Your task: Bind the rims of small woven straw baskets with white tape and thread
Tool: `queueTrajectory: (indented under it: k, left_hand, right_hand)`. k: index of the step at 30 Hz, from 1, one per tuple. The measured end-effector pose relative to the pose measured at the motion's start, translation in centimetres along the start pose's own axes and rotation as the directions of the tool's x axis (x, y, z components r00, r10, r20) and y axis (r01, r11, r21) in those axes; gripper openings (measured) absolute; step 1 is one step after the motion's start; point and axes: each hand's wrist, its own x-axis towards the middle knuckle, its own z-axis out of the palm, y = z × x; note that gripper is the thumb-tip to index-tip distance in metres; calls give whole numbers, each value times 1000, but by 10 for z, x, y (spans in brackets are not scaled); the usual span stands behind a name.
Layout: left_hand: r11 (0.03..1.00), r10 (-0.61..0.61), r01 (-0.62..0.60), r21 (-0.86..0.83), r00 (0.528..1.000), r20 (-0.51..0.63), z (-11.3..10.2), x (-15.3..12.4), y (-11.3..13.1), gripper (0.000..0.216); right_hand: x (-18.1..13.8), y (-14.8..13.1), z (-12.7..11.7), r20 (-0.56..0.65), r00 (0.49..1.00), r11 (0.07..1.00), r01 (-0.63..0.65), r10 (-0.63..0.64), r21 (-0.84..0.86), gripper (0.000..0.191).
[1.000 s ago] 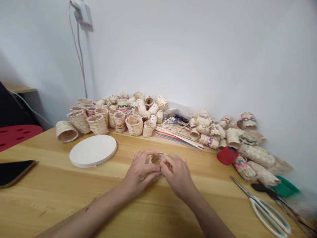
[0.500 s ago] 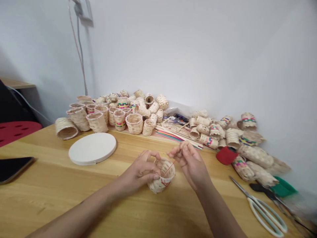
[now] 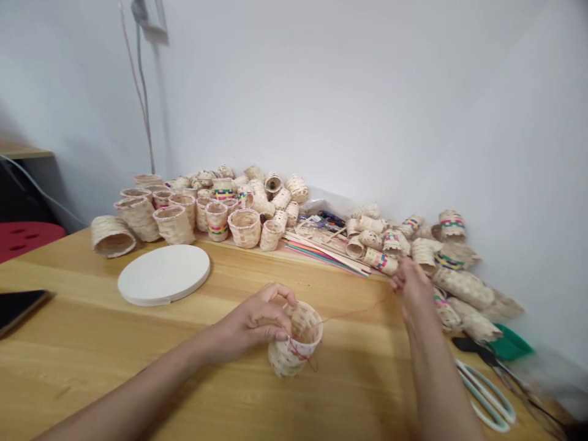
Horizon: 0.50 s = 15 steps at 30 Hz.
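Pinching the rim of a small woven basket (image 3: 285,358) with the left hand (image 3: 264,315), just as before, at the near middle of the worktop (image 3: 229,404). Stretching a thin red thread (image 3: 299,353) well out to the right with the right hand (image 3: 411,285), closed on it (earlier just above the basket), close to the pile of woven pieces (image 3: 466,288).

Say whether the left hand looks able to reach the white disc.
Probably yes: only bare table lies between the left hand and the disc, though that hand is holding the basket.
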Motion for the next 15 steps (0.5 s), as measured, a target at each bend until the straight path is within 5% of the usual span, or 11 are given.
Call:
queueTrajectory:
  k: [3, 4, 6, 8, 12, 15]
  left_hand:
    - [1000, 10, -10, 9, 1000, -27, 0, 1, -2, 31]
    - [1000, 11, -11, 12, 999, -32, 0, 1, -2, 31]
    - [999, 14, -13, 34, 999, -39, 0, 1, -4, 30]
    - [998, 18, -16, 64, 999, -41, 0, 1, -4, 29]
    - [996, 18, -15, 83, 999, -40, -1, 0, -4, 27]
    - [997, 13, -11, 70, 999, -40, -1, 1, -3, 27]
  right_hand:
    - [-30, -13, 25, 340, 937, 988, -32, 83, -151, 27]
    - [-42, -18, 35, 555, 820, 966, 13, 138, -259, 24]
    - [-62, -26, 51, 786, 582, 924, 147, 209, -354, 19]
    - [-75, -31, 60, 859, 452, 902, 222, 241, -370, 18]
    - [-82, -32, 62, 869, 404, 891, 222, 286, -396, 19]
    - [-77, -29, 61, 855, 458, 885, 255, 244, -389, 24]
